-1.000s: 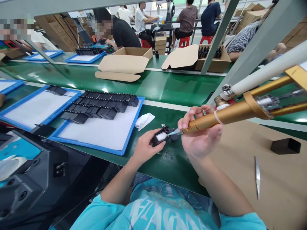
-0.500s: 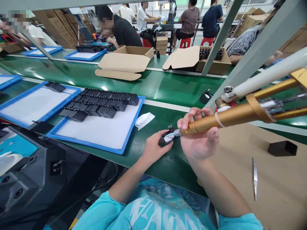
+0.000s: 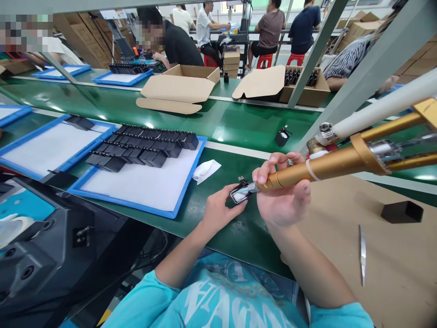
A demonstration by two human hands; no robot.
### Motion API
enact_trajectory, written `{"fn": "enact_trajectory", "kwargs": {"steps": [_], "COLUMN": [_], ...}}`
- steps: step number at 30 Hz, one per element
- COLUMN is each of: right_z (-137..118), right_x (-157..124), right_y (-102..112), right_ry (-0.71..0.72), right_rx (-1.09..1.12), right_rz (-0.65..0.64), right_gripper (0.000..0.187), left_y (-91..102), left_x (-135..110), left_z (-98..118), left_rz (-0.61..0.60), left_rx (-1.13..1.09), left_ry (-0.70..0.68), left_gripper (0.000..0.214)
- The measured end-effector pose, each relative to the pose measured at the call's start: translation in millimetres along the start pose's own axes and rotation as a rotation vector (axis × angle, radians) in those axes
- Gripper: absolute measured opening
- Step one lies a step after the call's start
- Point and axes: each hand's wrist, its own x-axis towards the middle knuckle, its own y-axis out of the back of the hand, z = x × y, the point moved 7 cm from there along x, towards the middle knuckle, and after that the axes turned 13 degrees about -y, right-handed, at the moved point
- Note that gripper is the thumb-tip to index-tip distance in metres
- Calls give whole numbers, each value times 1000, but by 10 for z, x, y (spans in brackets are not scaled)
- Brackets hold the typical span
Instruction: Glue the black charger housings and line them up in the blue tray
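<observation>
My left hand (image 3: 220,206) is closed around a small black plug-adapter housing (image 3: 240,193) with pins on its top and a pale inside at its open end. The thumb and fingers grip its sides. My right hand (image 3: 282,196) grips a gold tube-shaped tool (image 3: 297,172) from an arm at the right, its fingers curled over the front part. The tool's metal nozzle tip (image 3: 251,187) points left and meets the edge of the housing; whether anything comes out of it I cannot tell.
Left of my hands is a blue-rimmed tray (image 3: 175,210) bearing rows of black adapters (image 3: 146,145). Crumpled white paper (image 3: 206,171) lies beside it. Tweezers (image 3: 362,255) and a black casing (image 3: 402,212) rest on cardboard. A single adapter (image 3: 282,136) sits on the green belt (image 3: 252,120).
The lone adapter on the green belt has shifted left. In my left hand the housing has turned slightly, showing more of its open end. The tool stays almost still.
</observation>
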Motion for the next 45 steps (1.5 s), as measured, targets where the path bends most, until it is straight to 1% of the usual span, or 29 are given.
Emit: {"fn": "enact_trajectory", "kwargs": {"steps": [4,7,9,11,14,16,19,21,22,24,27,29,31,33,37,39,41,43,45], "right_z": [27,30,30,28,27,21,4,-5,-8,-14,-13,-10,-9,-8,-3,-7,-12,-17,-22], "right_x": [21,20,17,17,25,32,38,42,45,52,63,65,64,61,62,63,66,70,76], "right_y": [37,54,60,58,53,54,61,68,70,74,82,87,89,90,96,100,104,107,109], "right_ry": [0,16,23,22,11,12,32,40,43,48,44,41,43,43,38,43,45,42,37], "right_rx": [5,32,55,66,56,53,52,49,46,33,3,-2,7,12,4,2,2,-1,-5], "right_rz": [7,13,21,27,34,34,29,26,25,24,27,23,8,-4,-13,-9,1,16,25], "right_gripper": [40,46,49,50,48,47,46,45,45,45,44,43,42,42,42,42,41,41,41], "left_y": [44,105,128,152,188,180,101,35,18,23,64,75,67,36,-41,-68,-95,-136,-186], "left_x": [-5,-40,-105,-195,-281,-254,-127,-52,-25,0,-36,-82,-118,-137,-158,-173,-189,-202,-214], "left_z": [-112,-216,-311,-432,-580,-603,-565,-530,-511,-463,-366,-314,-292,-301,-322,-287,-227,-188,-200], "left_rz": [-54,-122,-211,-296,-380,-400,-392,-392,-387,-359,-320,-301,-272,-248,-241,-272,-325,-398,-490], "left_rx": [-23,54,95,86,-17,-143,-330,-345,-311,-209,-70,0,52,87,132,228,373,486,531], "left_ry": [131,128,100,103,150,170,200,207,192,120,-58,-171,-240,-255,-217,-234,-286,-325,-314], "left_gripper": [38,36,36,37,52,61,51,49,47,39,29,26,24,21,19,21,29,42,46]}}
